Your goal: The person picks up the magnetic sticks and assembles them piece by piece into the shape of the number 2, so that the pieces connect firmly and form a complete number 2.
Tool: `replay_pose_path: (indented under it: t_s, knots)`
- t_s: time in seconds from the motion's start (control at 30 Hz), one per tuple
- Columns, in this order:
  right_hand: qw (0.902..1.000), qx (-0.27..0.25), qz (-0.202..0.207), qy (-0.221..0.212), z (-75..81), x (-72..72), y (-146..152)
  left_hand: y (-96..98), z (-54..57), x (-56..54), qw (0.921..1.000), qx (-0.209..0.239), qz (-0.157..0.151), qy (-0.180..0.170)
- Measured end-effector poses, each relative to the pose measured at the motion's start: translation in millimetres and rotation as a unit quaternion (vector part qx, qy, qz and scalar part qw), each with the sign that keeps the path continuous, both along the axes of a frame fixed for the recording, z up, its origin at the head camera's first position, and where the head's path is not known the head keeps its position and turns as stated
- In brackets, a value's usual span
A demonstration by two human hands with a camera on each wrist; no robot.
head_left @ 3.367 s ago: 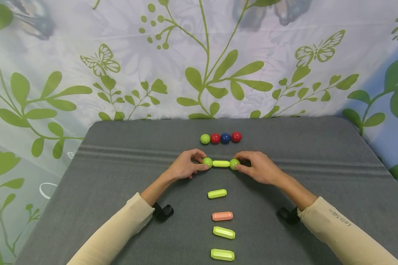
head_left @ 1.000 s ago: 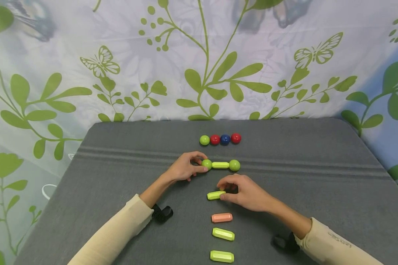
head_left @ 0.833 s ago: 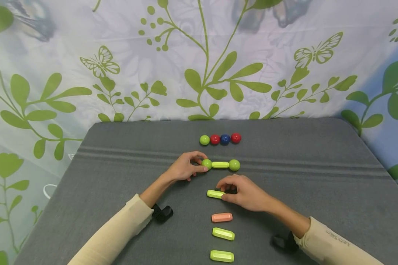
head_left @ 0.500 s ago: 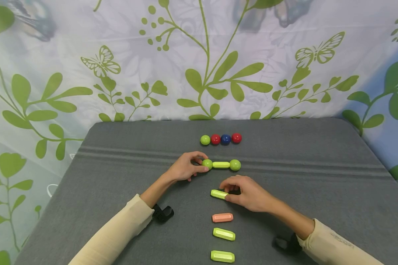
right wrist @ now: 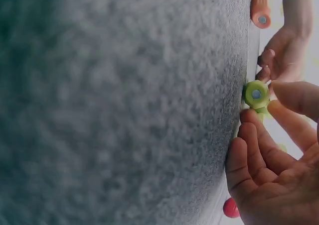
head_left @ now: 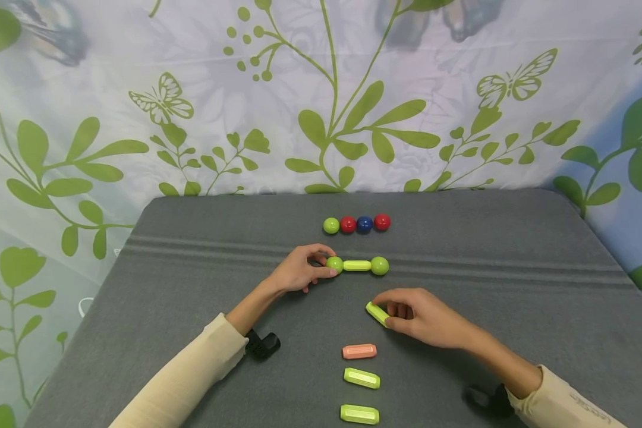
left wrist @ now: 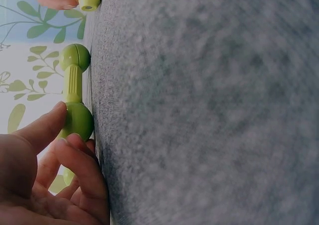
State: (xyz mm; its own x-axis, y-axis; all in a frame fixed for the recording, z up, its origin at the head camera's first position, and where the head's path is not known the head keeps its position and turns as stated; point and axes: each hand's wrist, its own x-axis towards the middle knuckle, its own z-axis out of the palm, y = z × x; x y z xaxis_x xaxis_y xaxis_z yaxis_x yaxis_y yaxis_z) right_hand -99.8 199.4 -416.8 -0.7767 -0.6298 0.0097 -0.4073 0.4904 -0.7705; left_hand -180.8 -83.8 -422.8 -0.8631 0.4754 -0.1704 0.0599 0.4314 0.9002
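My left hand pinches a green ball between thumb and fingers. That ball forms the left end of a dumbbell shape, joined by a yellow-green rod to a second green ball. Nearer me, my right hand grips a loose yellow-green magnetic rod, which lies slanted with its far end toward the left. In the right wrist view, a round metal disc shows in the end of this magnetic rod, close over the cloth. The left wrist view shows the dumbbell's far ball untouched.
Behind the dumbbell, a green ball, a red ball, a blue ball and another red ball stand in a row. Toward me lie an orange rod and two yellow-green rods, one beyond the other. Grey cloth covers the table.
My right hand has let go of the dumbbell's right ball, come nearer, gripped the closest yellow-green magnetic rod, then drawn it right and turned it. My left hand keeps its place.
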Motion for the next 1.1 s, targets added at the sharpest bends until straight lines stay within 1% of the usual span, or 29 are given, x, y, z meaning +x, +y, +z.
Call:
replay_pose_path:
  t_s: [0.13, 0.33, 0.5, 0.77, 0.93, 1.1]
  knots:
    - [0.9999, -0.001, 0.006, 0.011, 1.6, 0.7, -0.9, 0.2, 0.4, 0.3, 1.0000, -0.001, 0.001, -0.002]
    - [0.9998, 0.012, 0.017, 0.007, 2.9, -1.0, -7.0, 0.7, 1.0, 0.2, 1.0000, -0.007, 0.002, 0.001]
    - [0.9996, 0.008, 0.024, 0.010, 3.7, -1.6, -8.8, 1.1, 0.8, 0.1, 0.9999, -0.008, 0.006, -0.001]
    - [0.9995, 0.010, 0.023, -0.020, 3.8, -2.3, -7.6, 0.6, 0.6, 0.5, 1.0000, -0.004, 0.007, -0.004]
    - [0.9998, -0.007, 0.013, -0.014, 2.5, -3.1, -6.4, 0.3, 0.9, 0.4, 0.9999, -0.005, 0.008, -0.007]
    - [0.9997, -0.020, -0.015, -0.003, 4.8, -5.6, -4.3, 0.4, 1.3, 0.2, 0.9999, -0.007, 0.010, -0.010]
